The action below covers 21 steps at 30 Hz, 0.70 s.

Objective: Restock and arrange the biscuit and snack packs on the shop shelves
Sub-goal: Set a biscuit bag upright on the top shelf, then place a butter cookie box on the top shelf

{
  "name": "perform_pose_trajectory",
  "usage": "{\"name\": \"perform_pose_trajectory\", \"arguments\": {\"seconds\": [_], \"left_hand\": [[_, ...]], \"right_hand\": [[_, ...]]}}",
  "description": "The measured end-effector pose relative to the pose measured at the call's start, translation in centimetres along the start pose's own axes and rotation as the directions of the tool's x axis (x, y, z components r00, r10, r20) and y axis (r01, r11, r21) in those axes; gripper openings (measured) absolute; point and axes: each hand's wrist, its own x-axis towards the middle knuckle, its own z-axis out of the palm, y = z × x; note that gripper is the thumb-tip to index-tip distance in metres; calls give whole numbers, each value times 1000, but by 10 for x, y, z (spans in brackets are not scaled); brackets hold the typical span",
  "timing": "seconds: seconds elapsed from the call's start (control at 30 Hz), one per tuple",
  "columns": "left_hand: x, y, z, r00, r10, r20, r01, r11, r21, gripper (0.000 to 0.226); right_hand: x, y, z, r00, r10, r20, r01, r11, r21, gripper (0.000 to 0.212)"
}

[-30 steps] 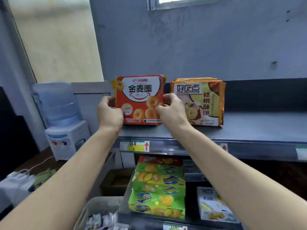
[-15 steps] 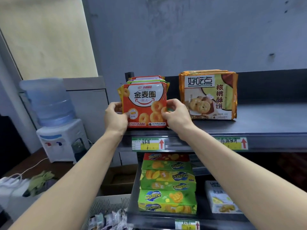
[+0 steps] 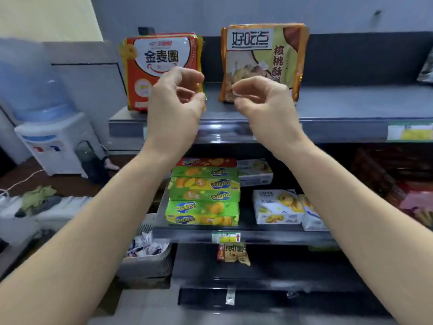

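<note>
A row of red-orange biscuit packs [image 3: 150, 64] stands upright at the left end of the top grey shelf [image 3: 351, 104]. To its right stands a row of orange and green walnut biscuit packs [image 3: 260, 50]. My left hand [image 3: 175, 99] hovers in front of the red packs, fingers loosely curled and apart, holding nothing. My right hand [image 3: 264, 99] hovers in front of the walnut packs, also curled and empty. Neither hand touches a pack.
The shelf below holds a stack of green biscuit boxes [image 3: 203, 195] and white boxes [image 3: 276, 207]. A chip bag [image 3: 233, 253] lies lower down. A grey basket [image 3: 145, 259] with small packets sits at the lower left. A water dispenser [image 3: 46, 127] stands to the left.
Both hands have let go of the red pack and pulled back from the shelf. The red pack now stands with its row. The camera has tilted down.
</note>
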Motion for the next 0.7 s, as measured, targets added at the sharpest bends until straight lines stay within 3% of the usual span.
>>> {"name": "perform_pose_trajectory", "arguments": {"seconds": [0.23,0.5,0.7], "left_hand": [[-88,26,76,916,-179,359,227,969,-96,17],[-181,30,150,806,-435,402,513,852,-106,19],[-214,38,180,763,-521,382,583,811,-58,18]], "right_hand": [[-63,54,-96,982,182,58,-169,968,-186,21],[-124,115,-169,922,387,-9,-383,908,-171,34],[-153,143,-208,900,436,-3,-430,887,-169,37]]}}
